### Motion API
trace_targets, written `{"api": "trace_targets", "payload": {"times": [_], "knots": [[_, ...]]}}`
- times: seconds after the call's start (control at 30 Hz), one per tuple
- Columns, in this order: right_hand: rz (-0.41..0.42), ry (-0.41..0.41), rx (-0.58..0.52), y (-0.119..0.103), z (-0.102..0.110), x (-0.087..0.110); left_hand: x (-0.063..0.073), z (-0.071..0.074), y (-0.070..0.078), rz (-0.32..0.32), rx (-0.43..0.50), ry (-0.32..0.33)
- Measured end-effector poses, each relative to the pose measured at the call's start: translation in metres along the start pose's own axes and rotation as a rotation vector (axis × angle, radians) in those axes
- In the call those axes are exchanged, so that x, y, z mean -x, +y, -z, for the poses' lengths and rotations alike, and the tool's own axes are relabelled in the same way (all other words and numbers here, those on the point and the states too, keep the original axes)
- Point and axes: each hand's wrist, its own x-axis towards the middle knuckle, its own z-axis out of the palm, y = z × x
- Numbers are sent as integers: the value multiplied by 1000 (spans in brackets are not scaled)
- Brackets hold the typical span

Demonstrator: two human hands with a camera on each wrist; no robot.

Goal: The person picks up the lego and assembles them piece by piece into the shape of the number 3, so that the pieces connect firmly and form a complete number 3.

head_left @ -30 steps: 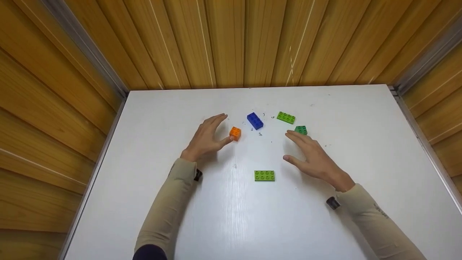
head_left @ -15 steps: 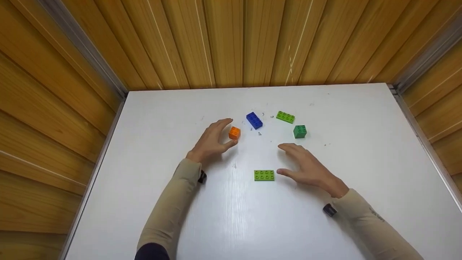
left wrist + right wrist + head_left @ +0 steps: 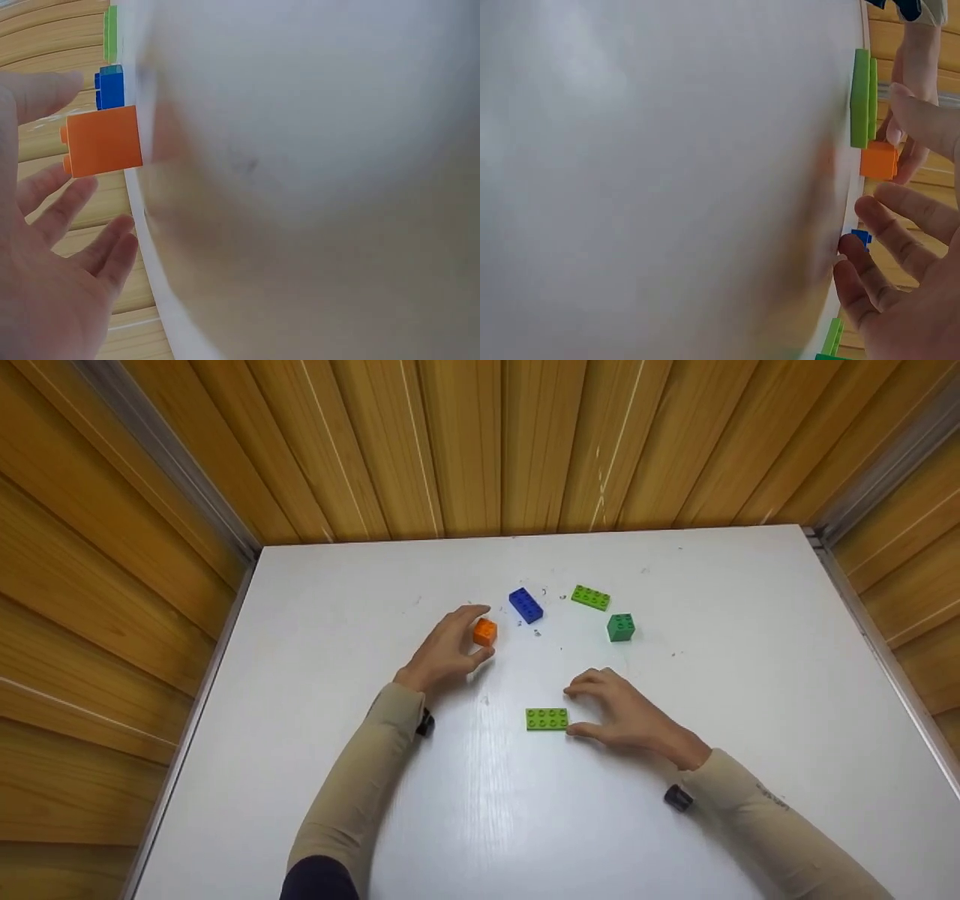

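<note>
Around the small orange toy building brick (image 3: pixel 485 632) my left hand (image 3: pixel 444 649) is spread, thumb on the near side and fingers on the far side. The left wrist view shows a gap between the thumb (image 3: pixel 45 96) and the orange brick (image 3: pixel 103 142); whether a fingertip touches it I cannot tell. My right hand (image 3: pixel 634 714) reaches toward the flat lime-green brick (image 3: pixel 547 719), its thumb tip at the brick's right end and its fingers bent loosely beyond. In the right wrist view that lime brick (image 3: pixel 861 97) lies flat, not gripped.
A blue brick (image 3: pixel 526 605) lies just right of the left fingertips. Farther back sit a second lime-green brick (image 3: pixel 591 598) and a dark green brick (image 3: pixel 621 628). All are on a white table (image 3: pixel 480 810) backed by wood-look panels (image 3: pixel 450 442).
My right hand has come back from beside the dark green brick to the near lime brick, its fingers closing somewhat. My left hand has shifted slightly rightward around the orange brick.
</note>
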Motion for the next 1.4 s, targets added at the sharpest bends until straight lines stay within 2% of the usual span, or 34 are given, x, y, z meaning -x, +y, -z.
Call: {"api": "trace_targets", "payload": {"times": [0.17,0.33,0.47,0.7,0.87,1.13,1.3,1.4], "knots": [[35,-41,30,-1,-6,-4,-3,-2,0,-14,20,-13],[19,-65,37,-4,-6,-8,-5,-3,1,-17,60,-26],[14,-70,39,-4,-5,-11,-7,-4,0,-31,77,-29],[8,-64,30,-1,-3,-16,-9,-4,4,4,61,-33],[-12,-56,27,1,-2,-21,-9,-2,6,4,65,-38],[-54,-44,-8,2,2,-28,-6,4,7,-1,122,16],[-73,-44,-28,4,4,-31,-4,8,8,5,150,23],[-89,-49,-34,5,4,-35,-2,12,9,-17,167,40]]}}
